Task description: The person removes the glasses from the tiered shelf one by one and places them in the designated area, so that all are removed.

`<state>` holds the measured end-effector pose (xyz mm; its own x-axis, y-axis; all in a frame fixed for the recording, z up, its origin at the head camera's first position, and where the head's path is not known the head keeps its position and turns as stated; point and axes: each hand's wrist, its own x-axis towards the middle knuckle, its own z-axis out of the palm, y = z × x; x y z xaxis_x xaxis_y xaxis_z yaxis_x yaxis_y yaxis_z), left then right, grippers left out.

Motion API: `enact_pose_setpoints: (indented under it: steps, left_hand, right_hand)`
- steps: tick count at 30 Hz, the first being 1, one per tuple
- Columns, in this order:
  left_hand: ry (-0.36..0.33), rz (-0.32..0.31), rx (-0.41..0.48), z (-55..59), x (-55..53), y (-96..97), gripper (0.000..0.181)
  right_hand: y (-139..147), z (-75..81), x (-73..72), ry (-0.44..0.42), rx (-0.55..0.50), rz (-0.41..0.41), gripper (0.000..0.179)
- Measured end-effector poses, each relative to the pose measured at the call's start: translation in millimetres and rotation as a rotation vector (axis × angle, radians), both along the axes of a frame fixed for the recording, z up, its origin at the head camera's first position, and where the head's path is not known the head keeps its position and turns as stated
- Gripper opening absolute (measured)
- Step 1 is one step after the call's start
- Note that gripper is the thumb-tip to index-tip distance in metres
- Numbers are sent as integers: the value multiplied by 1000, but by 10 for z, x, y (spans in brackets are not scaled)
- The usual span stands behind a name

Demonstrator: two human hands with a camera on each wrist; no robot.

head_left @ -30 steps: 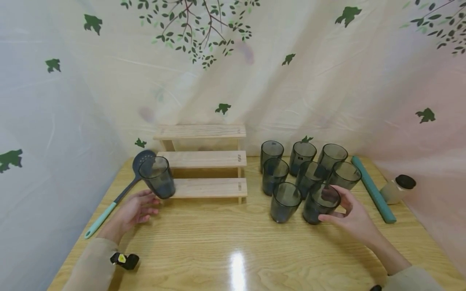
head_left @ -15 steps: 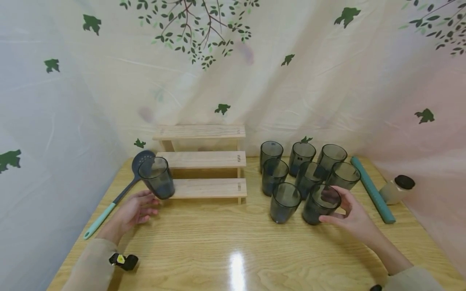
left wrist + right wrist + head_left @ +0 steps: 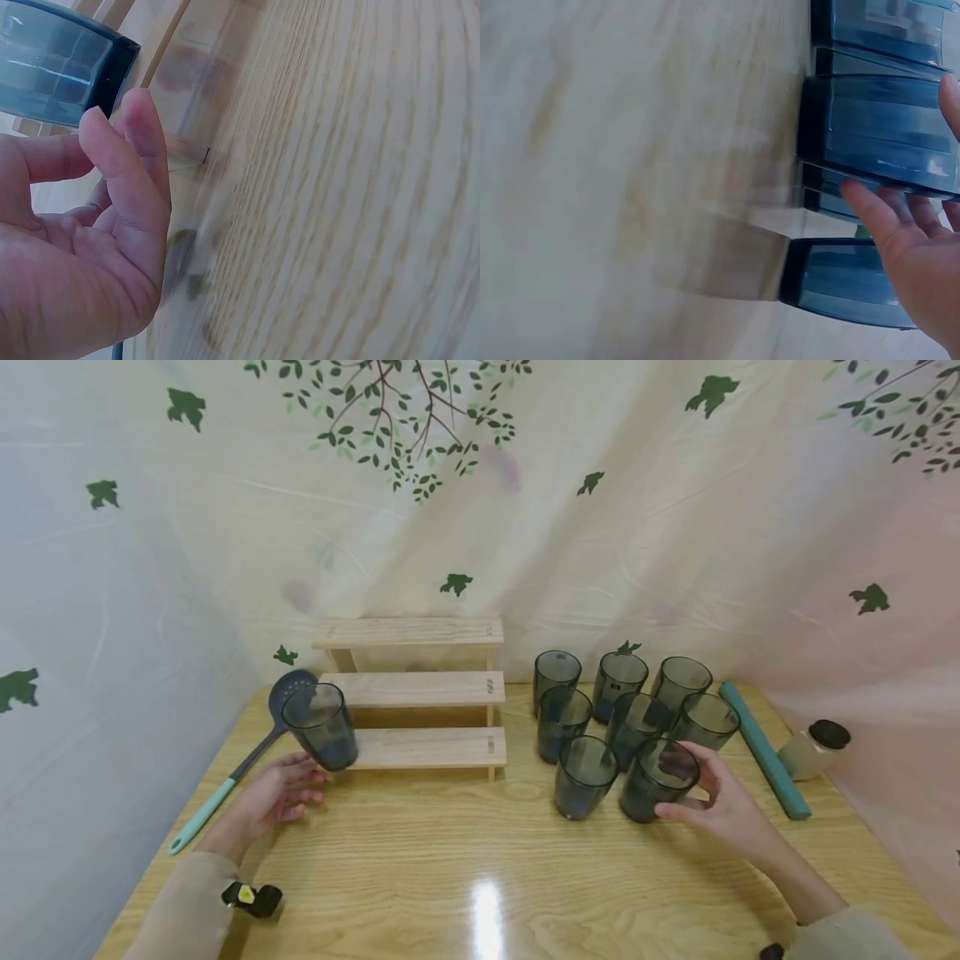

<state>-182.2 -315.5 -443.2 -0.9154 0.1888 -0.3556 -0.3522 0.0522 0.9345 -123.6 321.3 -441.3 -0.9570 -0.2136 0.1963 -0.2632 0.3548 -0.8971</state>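
A smoky dark drinking glass (image 3: 318,727) stands at the left end of the lowest step of a wooden three-tier rack (image 3: 420,748). Just below its base is my left hand (image 3: 273,795), fingers loosely bent and holding nothing. In the left wrist view those fingers (image 3: 124,169) come close to the glass base (image 3: 64,64); whether they touch cannot be told. On the right, my right hand (image 3: 723,802) grips the front right glass (image 3: 651,789) of a group of several like it, thumb in front and fingers behind. The right wrist view shows this glass (image 3: 885,135) between thumb and fingers.
A slotted spoon (image 3: 255,760) with a mint handle lies along the table's left side. A green rod (image 3: 765,752) and a black-lidded jar (image 3: 813,752) are at the right edge. A patterned cloth (image 3: 450,543) hangs behind.
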Motion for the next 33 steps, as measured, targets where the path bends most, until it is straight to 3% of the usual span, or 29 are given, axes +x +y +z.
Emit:
enact_pose_setpoints:
  steps: [3, 7, 11, 16, 24, 33]
  left_hand:
    - [-1, -1, -3, 0, -1, -4, 26]
    - [-9, -1, 2, 2, -7, -3, 24]
    - [-14, 2, 11, 6, -10, -3, 22]
    - [-14, 0, 12, 4, -10, -8, 22]
    - [-18, 1, 14, -7, -13, -15, 23]
    - [-18, 4, 9, 13, -7, 3, 27]
  right_hand:
    - [-4, 86, -1, 18, 99, -11, 96]
    - [-52, 328, -6, 104, 184, -51, 99]
    - [-194, 618, -54, 247, 115, -37, 100]
    - [-559, 953, -144, 380, -64, 102, 98]
    - [-1361, 1235, -335, 370, -141, 272, 99]
    - [-2253, 1313, -592, 265, -120, 411, 95]
